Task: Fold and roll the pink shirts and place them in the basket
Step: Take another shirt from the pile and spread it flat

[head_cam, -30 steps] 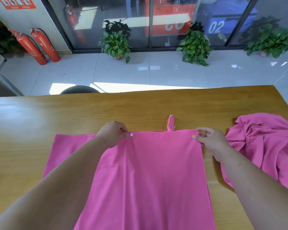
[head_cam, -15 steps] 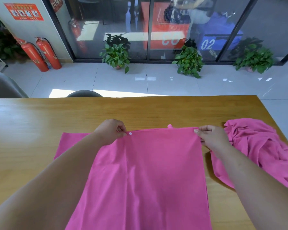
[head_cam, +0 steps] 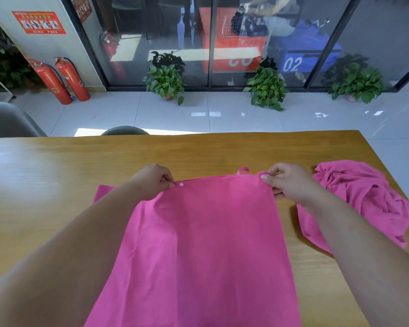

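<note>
A pink shirt [head_cam: 206,244] lies spread on the wooden table [head_cam: 57,175] in front of me, with a small white button near its far edge. My left hand [head_cam: 152,179] pinches that far edge beside the button. At the far right corner of the same edge, my right hand [head_cam: 289,181] pinches the cloth and holds it slightly raised. A small pink loop pokes up behind the edge between my hands. A second pink shirt [head_cam: 364,199] sits crumpled at the table's right. No basket is in view.
The table's far edge runs across the middle of the view, its right edge close to the crumpled shirt. A dark chair back [head_cam: 124,131] shows behind the far edge. On the tiled floor beyond are potted plants [head_cam: 167,79] and two red fire extinguishers [head_cam: 62,79].
Both hands have lifted the shirt's far edge a little off the table and drawn it towards me. The view has tilted up, showing more of the floor and glass wall.
</note>
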`<action>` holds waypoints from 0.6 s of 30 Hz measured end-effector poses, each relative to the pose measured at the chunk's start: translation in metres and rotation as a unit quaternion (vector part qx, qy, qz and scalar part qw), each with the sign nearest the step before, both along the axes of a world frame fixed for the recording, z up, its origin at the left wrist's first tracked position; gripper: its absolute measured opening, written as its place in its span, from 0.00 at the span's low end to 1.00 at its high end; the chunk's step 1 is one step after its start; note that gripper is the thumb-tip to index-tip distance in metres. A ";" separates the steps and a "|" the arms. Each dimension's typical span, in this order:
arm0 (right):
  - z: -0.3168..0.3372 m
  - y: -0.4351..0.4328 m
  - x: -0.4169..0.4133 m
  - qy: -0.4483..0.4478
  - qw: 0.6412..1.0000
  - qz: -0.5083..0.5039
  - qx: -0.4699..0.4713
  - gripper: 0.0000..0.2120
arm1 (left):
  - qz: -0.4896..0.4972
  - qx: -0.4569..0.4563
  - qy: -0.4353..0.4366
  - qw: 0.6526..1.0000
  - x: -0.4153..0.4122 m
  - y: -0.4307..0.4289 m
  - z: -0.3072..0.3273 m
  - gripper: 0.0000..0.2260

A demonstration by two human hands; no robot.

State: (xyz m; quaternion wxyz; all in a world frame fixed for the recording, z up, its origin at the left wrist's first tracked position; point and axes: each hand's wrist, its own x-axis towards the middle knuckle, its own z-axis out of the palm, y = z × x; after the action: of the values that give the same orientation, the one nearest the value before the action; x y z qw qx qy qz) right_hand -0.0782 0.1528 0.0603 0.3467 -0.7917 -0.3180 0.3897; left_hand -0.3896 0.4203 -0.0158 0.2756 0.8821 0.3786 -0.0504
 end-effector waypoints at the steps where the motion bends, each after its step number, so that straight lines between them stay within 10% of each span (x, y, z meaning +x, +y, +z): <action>1: 0.010 -0.002 -0.008 0.097 0.994 0.039 0.031 0.07 | -0.001 0.003 0.003 1.000 -0.002 0.000 -0.001 0.02; 5: 0.022 -0.009 -0.005 0.299 0.945 0.055 0.119 0.04 | 0.000 0.012 0.001 1.000 -0.006 -0.001 -0.003 0.05; 10: -0.047 -0.006 0.040 0.017 0.989 -0.146 0.012 0.08 | 0.029 0.031 -0.002 0.999 0.004 -0.003 -0.005 0.06; 18: -0.092 0.009 0.051 -0.233 0.962 -0.140 -0.038 0.09 | 0.064 0.214 0.087 0.971 0.041 -0.022 -0.026 0.07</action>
State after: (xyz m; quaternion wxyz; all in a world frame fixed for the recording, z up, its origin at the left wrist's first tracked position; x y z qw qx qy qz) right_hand -0.0268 0.1615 -0.0314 0.2833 -0.9098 -0.2611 0.1541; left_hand -0.3483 0.3986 -0.0416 0.0491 0.8868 0.4588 -0.0271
